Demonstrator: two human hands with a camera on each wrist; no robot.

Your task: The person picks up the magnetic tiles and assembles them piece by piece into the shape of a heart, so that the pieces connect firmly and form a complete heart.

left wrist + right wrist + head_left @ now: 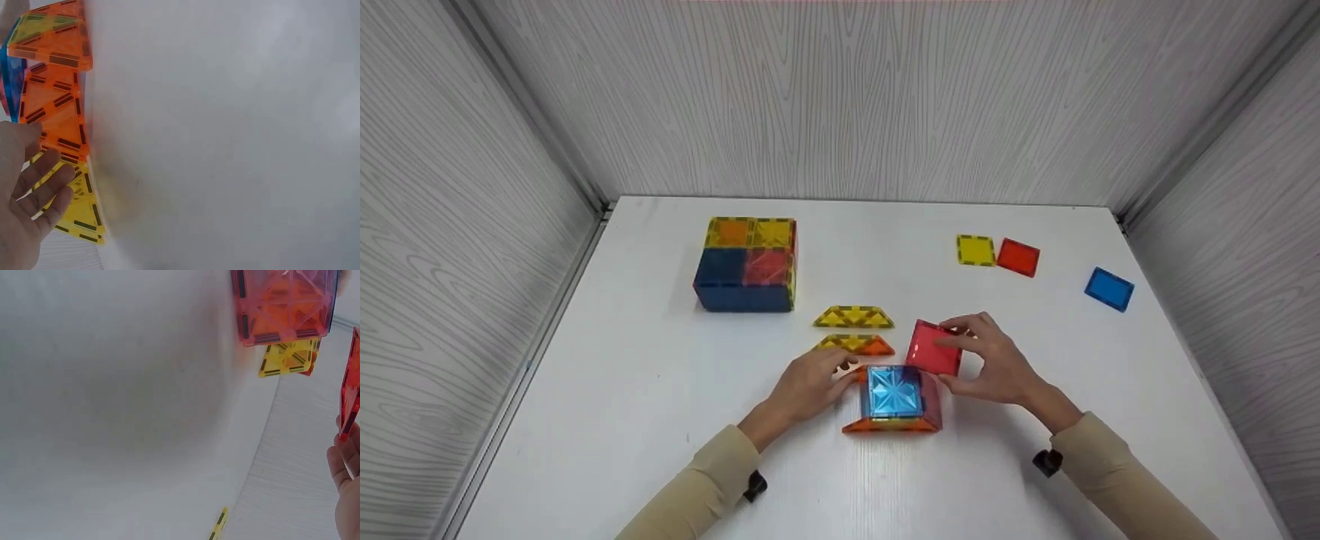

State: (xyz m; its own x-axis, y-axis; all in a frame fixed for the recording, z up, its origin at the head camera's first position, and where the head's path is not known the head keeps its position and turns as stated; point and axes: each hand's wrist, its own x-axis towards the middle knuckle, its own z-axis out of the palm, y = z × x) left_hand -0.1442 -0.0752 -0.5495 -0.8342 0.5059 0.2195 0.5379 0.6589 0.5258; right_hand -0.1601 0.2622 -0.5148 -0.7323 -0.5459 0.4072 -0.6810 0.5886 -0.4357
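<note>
My right hand (994,369) pinches a red square magnetic tile (930,349) by its edge, tilted just above the small magnetic-tile structure. That structure has a blue square tile (894,392) on top, a pinkish side tile (932,401) at right and an orange trapezoid (855,426) along its front. At its left side is my left hand (808,384), the thumb touching an orange tile (56,107) while the other fingers stay loosely bent. Behind the structure lie two trapezoids, one yellow (853,317), the other yellow and orange (851,344), the nearer partly hidden by the left hand.
A larger tile box (745,298) in yellow, dark blue and red stands at the back left. Toward the back right lie loose yellow (976,250), red (1018,257) and blue (1109,289) tiles. Pale panels (840,105) enclose the white table.
</note>
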